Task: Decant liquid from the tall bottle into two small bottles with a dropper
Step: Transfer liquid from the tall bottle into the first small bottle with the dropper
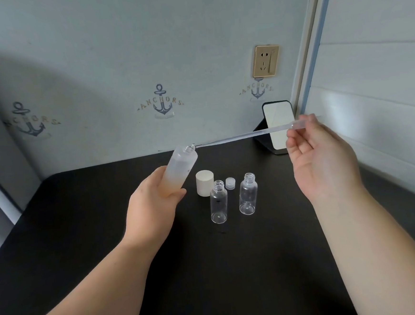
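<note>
My left hand (153, 204) grips the lower part of the tall frosted bottle (181, 167), which is tilted up and to the right with its cap off. My right hand (318, 153) pinches the bulb end of a long clear dropper (244, 135). The dropper lies almost level, and its thin tip is at the tall bottle's open mouth. Two small clear bottles (219, 202) (247, 194) stand upright and uncapped on the black table (210, 269), below and between my hands.
A white cap (204, 182) and a small clear cap (230, 183) sit just behind the small bottles. A phone on a stand (279, 126) leans at the back right near the wall. A wall socket (266, 60) is above it.
</note>
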Available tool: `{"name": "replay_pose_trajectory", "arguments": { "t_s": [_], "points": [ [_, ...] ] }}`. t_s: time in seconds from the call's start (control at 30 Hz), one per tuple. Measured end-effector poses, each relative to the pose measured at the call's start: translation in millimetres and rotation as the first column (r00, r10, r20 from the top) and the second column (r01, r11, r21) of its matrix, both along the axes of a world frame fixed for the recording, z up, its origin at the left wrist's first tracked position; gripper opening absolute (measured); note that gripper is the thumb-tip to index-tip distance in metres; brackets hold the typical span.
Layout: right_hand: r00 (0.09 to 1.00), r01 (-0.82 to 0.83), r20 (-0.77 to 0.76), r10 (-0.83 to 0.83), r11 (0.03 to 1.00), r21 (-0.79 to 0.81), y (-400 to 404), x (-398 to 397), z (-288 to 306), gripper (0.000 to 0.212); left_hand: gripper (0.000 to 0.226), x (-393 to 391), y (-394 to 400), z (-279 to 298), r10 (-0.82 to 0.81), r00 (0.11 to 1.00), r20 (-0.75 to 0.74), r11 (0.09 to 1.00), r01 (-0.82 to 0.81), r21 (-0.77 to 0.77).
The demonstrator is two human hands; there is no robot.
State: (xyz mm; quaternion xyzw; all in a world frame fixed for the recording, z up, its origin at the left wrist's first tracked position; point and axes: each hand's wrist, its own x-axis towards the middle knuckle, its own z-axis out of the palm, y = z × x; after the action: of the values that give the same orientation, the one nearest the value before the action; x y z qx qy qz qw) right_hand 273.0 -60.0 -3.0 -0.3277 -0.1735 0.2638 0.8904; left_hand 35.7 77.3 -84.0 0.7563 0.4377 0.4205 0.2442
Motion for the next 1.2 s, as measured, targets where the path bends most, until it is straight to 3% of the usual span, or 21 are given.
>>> {"name": "replay_pose_trajectory", "arguments": {
  "t_s": [0.2, 0.57, 0.77, 0.87, 0.97, 1.07, 1.2],
  "points": [
    [0.996, -0.016, -0.082, 0.016, 1.0, 0.007, -2, 6, -14, 0.013, 0.034, 3, -1, 0, -0.011, 0.996, 0.091, 0.991, 0.022, -0.129],
    [0.988, -0.076, -0.139, 0.073, 0.997, -0.013, -2, 6, -36, 0.012, 0.065, 7, -4, 3, 0.028, 0.994, 0.11, 0.978, -0.005, -0.208],
    [0.986, -0.097, -0.14, 0.094, 0.995, -0.022, -5, 7, -40, 0.013, 0.06, 3, -10, 3, -0.012, 0.976, 0.218, 0.963, 0.07, -0.26],
    [0.983, -0.099, -0.157, 0.097, 0.995, -0.002, -7, 9, -39, 0.012, 0.057, -4, -18, 5, 0.034, 0.946, 0.323, 0.98, 0.032, -0.197],
    [0.983, -0.092, -0.162, 0.09, 0.996, -0.003, -8, 10, -38, 0.01, 0.043, -11, -32, 13, 0.095, 0.923, 0.372, 0.995, -0.104, 0.002],
    [0.981, -0.09, -0.173, 0.088, 0.996, -0.004, -9, 10, -39, 0.01, 0.033, -10, -48, 14, -0.063, 0.962, 0.265, 0.992, 0.03, 0.125],
    [0.977, -0.088, -0.195, 0.085, 0.996, -0.004, -9, 10, -39, 0.01, 0.026, 6, -57, 13, -0.235, 0.972, 0.024, 0.971, 0.233, 0.043]
  ]
}}
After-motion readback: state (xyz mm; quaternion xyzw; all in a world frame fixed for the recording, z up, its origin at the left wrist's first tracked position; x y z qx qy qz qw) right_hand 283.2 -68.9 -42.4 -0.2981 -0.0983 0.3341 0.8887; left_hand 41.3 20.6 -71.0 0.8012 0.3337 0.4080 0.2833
